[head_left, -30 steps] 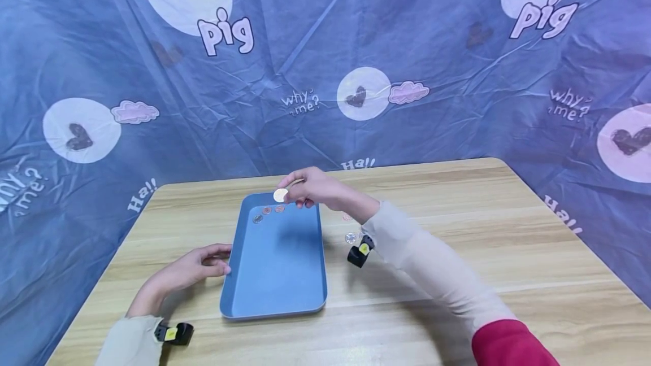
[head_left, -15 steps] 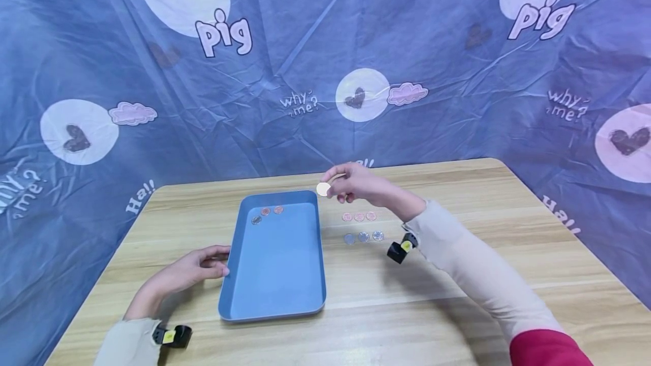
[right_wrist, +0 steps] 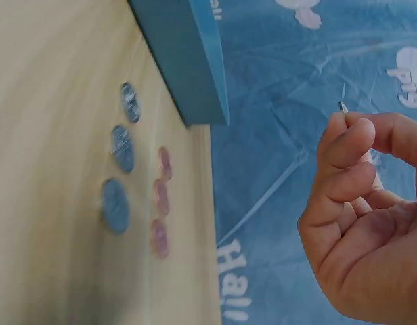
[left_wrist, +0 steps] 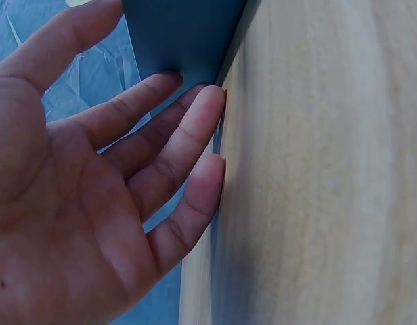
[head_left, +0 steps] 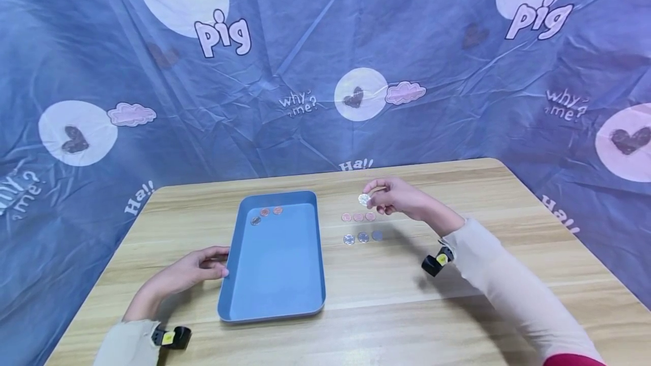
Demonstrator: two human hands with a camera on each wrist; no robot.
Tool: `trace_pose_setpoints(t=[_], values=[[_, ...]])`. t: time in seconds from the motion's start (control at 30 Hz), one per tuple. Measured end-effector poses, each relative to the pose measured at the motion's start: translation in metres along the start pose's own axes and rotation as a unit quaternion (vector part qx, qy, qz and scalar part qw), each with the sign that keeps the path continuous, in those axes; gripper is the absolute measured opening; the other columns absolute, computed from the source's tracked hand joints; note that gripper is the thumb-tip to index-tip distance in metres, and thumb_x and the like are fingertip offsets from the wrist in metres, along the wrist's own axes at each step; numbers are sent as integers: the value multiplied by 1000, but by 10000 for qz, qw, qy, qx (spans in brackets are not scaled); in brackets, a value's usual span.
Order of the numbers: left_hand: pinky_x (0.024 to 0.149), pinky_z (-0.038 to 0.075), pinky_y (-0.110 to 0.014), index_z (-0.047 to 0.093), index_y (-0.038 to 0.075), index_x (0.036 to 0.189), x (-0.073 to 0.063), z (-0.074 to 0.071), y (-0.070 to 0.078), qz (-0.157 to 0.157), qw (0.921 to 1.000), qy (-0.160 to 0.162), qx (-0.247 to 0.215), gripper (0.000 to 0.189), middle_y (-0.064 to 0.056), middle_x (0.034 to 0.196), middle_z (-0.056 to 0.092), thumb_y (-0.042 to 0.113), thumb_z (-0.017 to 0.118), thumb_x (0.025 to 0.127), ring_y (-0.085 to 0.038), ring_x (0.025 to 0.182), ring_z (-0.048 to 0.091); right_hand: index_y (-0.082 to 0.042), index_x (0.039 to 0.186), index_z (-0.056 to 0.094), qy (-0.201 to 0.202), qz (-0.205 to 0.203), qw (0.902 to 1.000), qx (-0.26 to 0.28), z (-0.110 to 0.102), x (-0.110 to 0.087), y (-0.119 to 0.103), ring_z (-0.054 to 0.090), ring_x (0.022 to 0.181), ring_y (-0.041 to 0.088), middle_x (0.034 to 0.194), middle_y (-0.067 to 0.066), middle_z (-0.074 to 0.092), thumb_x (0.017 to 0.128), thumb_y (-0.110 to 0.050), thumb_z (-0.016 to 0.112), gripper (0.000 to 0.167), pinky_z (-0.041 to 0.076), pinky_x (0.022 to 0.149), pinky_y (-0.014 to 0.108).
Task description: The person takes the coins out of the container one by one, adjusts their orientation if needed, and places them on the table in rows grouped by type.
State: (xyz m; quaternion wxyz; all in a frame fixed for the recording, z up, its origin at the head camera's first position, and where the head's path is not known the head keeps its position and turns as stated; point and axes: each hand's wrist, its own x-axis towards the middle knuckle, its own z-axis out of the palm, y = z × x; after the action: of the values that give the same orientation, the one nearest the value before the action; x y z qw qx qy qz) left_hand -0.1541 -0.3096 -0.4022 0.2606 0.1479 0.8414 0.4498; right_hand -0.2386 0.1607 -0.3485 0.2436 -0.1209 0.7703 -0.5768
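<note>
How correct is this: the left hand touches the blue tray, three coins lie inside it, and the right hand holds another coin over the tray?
Not fully. In the head view, the right hand holds that coin over the table, to the right of the tray. The rest is correct.

Head view looks forward-down over the worktop, wrist views are way closer and sideways, all catch the tray.
</note>
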Motion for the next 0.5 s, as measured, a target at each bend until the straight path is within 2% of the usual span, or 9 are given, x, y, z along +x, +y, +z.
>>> trace_pose_setpoints(t=[0.13, 0.33, 0.5], values=[[89, 46, -20, 32, -10, 145, -1, -1, 0, -20, 10000, 17, 16, 68, -33, 143, 41, 25, 62, 95, -26, 115, 58, 1, 117, 49, 75, 35, 10000, 18, -8, -5, 16, 51, 63, 9, 81, 2, 63, 86, -1, 55, 32, 38, 55, 20], [92, 45, -26, 32, -11, 144, -1, 0, 0, -7, 10000, 35, 56, 68, -33, 142, 42, 25, 62, 94, -28, 115, 58, 4, 117, 51, 181, 136, 9996, -155, -17, -11, 35, 51, 61, 7, 77, 2, 62, 86, -3, 58, 33, 39, 54, 19], [94, 46, -29, 32, -10, 144, -1, 0, 1, -15, 10000, 43, 77, 68, -32, 142, 43, 25, 62, 94, -28, 115, 58, 8, 120, 50, 148, 273, 9991, -291, -21, -15, 47, 52, 61, 8, 78, 5, 62, 85, -2, 60, 38, 44, 55, 19]])
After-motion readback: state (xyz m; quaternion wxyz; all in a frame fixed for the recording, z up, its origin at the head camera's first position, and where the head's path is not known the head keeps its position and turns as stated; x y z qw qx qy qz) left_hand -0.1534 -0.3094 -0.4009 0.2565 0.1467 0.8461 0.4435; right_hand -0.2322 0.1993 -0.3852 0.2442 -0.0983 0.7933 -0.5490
